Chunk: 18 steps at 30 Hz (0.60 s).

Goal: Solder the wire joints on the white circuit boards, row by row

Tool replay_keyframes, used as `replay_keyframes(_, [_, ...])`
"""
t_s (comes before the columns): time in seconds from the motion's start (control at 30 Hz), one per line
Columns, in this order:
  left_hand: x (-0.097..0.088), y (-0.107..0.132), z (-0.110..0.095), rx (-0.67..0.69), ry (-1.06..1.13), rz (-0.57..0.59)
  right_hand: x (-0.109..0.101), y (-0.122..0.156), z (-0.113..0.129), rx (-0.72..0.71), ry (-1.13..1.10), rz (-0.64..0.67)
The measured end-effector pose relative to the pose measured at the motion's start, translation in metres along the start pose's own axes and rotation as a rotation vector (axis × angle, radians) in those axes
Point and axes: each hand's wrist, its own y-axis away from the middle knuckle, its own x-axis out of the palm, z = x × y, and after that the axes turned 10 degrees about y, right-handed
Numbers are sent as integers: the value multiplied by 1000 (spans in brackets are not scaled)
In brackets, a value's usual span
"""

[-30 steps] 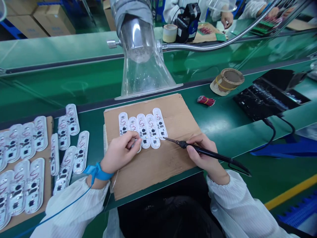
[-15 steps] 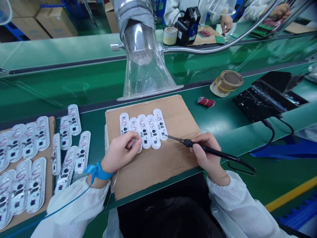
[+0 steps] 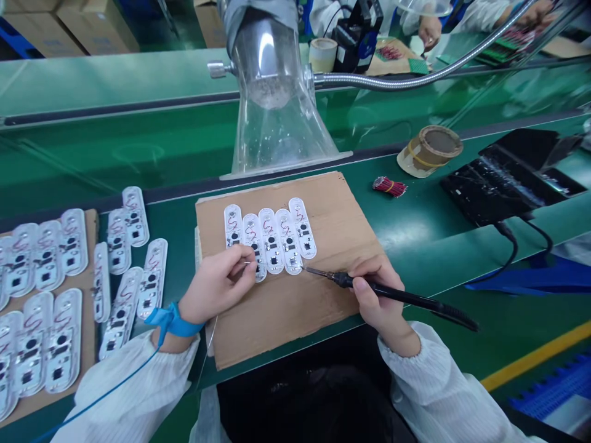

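Note:
Several white oblong circuit boards (image 3: pixel 272 237) with red wires lie side by side on a brown cardboard sheet (image 3: pixel 323 307). My right hand (image 3: pixel 376 292) grips a black soldering iron (image 3: pixel 397 296) like a pen; its tip rests at the near end of a board toward the right of the row. My left hand (image 3: pixel 217 283) is closed in a pinch on a thin solder wire (image 3: pixel 213 326), fingertips against the near ends of the left boards. A blue wrist strap (image 3: pixel 170 320) circles my left wrist.
A clear fume-extractor hood (image 3: pixel 281 117) stands behind the cardboard. More white boards (image 3: pixel 124 264) lie at the left. A bundle of red wires (image 3: pixel 390 186), a tape roll (image 3: pixel 431 147) and a black soldering station (image 3: pixel 508 178) sit at the right. Another person's hand (image 3: pixel 429 27) works across the green bench.
The iron tip has shifted left and nearer, from the rightmost board toward its neighbour. My left hand stayed pinched at the boards' near ends.

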Motion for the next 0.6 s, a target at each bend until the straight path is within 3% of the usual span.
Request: replay_keyframes(0.6, [2,-3,-3,-24,19,21,1,-3,6,-52,39,35])
